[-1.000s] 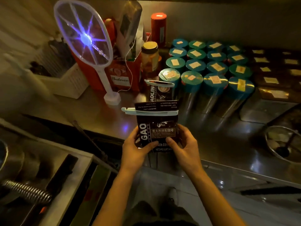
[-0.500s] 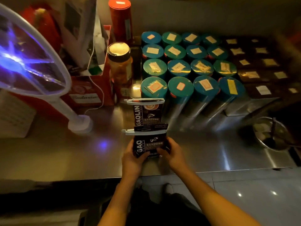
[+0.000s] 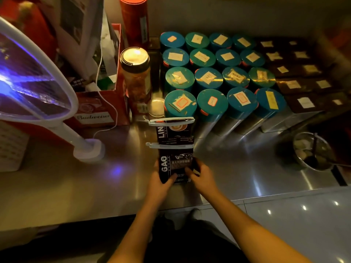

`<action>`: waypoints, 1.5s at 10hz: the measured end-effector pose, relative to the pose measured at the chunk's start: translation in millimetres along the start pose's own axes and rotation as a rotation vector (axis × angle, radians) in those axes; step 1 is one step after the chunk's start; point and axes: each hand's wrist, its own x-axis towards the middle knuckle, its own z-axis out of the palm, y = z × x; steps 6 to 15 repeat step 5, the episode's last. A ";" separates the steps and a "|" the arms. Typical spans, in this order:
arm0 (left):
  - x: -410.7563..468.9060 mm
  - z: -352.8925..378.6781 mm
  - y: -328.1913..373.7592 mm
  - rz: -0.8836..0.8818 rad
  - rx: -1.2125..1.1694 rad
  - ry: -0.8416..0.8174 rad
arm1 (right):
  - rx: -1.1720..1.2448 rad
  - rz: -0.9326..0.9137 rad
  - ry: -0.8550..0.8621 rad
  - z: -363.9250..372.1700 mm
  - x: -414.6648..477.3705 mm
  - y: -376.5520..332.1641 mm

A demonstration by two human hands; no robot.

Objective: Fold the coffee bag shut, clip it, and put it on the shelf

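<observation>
At the far left a glowing electric swatter [image 3: 28, 78] stood in its white base on the steel tabletop [image 3: 57, 186], with a red Budweiser carton [image 3: 98, 109] behind it and an amber jar [image 3: 135, 76] just beside the carton. Right of centre, the left hand [image 3: 159, 184] and the right hand [image 3: 202, 179] both gripped the lower part of a black coffee bag [image 3: 175, 164], the left thumb pressed across its front near the bottom edge and the right hand's fingers curled round its right side. The bag stood upright, its long axis running away from the person, its folded top already pinched by a white clip [image 3: 169, 145]. It sat just in front of a second clipped bag [image 3: 173, 132], close enough that contact could not be judged. Both hands looked equally near, one on each side. Judging from this, only the setting-down remained, and the bag needed to go straight ahead, into the spot before its twin. Further right stood rows of teal-lidded canisters [image 3: 224, 73], then dark labelled boxes [image 3: 303, 82], and a metal bowl [image 3: 311, 150] at the right edge.
</observation>
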 end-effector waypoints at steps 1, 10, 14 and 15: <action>-5.3 -3.6 2.8 0.009 0.016 0.024 | -0.008 0.008 0.004 1.6 -5.8 -2.1; -42.7 -3.6 16.0 0.214 0.115 0.066 | -0.016 -0.067 0.107 -3.3 -53.5 0.0; -42.7 -3.6 16.0 0.214 0.115 0.066 | -0.016 -0.067 0.107 -3.3 -53.5 0.0; -42.7 -3.6 16.0 0.214 0.115 0.066 | -0.016 -0.067 0.107 -3.3 -53.5 0.0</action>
